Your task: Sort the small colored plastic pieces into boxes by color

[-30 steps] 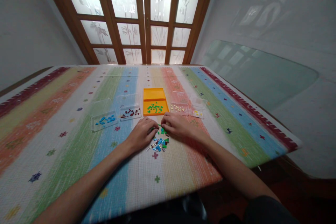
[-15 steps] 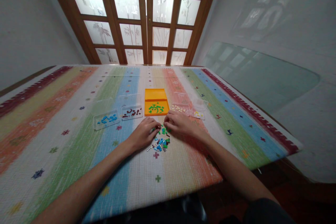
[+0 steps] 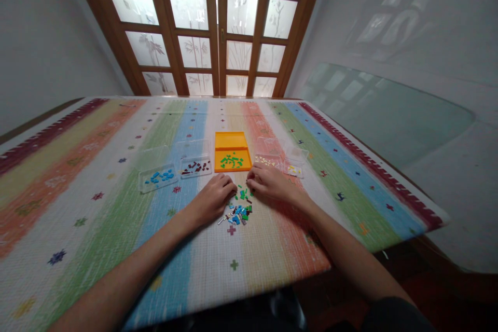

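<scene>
A small pile of mixed tiny bricks (image 3: 239,207), green, blue and dark, lies on the striped cloth between my hands. My left hand (image 3: 213,198) rests on the cloth at the pile's left with its fingers curled under. Right of the pile, my right hand (image 3: 270,182) also has its fingers curled; whether either hand holds a piece is hidden. Just beyond them an orange box (image 3: 232,141) holds green pieces.
A row of clear boxes flanks the orange one: blue pieces (image 3: 157,178), dark red pieces (image 3: 194,167), pale pieces (image 3: 266,160), yellow pieces (image 3: 294,168). The table (image 3: 369,197) drops off at the right edge. Glazed wooden doors (image 3: 218,26) stand behind.
Both hands have drawn slightly apart over the pile, so more of the green pieces between them now show. The view has shifted a little.
</scene>
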A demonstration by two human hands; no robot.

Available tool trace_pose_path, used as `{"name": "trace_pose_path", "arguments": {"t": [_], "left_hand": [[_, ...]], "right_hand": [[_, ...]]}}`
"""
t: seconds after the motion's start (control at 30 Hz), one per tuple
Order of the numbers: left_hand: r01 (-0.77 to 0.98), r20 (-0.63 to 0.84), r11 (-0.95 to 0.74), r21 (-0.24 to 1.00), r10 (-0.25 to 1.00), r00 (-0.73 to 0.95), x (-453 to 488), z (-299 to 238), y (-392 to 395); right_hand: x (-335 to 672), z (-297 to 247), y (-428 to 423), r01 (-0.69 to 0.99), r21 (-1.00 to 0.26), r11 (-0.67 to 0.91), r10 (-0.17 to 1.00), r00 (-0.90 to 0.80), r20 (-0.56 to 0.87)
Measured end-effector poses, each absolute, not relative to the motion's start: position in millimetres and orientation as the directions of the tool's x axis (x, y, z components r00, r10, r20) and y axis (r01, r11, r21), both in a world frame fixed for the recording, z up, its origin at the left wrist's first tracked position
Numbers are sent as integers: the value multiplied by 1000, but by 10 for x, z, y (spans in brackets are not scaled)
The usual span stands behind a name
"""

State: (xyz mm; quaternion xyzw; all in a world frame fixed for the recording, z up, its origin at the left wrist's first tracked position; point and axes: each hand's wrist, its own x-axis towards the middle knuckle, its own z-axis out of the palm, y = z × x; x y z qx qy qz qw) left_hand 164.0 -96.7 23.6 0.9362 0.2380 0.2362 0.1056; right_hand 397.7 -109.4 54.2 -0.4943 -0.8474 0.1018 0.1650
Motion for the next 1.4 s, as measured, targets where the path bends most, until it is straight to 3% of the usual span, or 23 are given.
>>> {"name": "trace_pose_path", "arguments": {"t": [0.17, 0.4, 0.73, 1.1, 1.4], "left_hand": [[501, 476, -816, 288, 576, 665, 1445, 347, -778], [732, 528, -618, 288, 740, 418, 916, 425, -443], [746, 512, -575, 334, 776, 369, 749, 300, -334], [663, 640, -663, 347, 685, 349, 835, 369, -426], [389, 590, -864, 320, 503, 631, 1323, 292, -826]], "right_hand": [[3968, 544, -1133, 816, -318, 482, 876, -459, 151], [3957, 545, -1169, 822, -296, 487, 872, -475, 117], [3973, 507, -1167, 811, -320, 490, 871, -472, 138], [3994, 480, -1141, 797, -328, 507, 861, -490, 138], [4018, 489, -1130, 778, -326, 537, 841, -525, 130]]}}
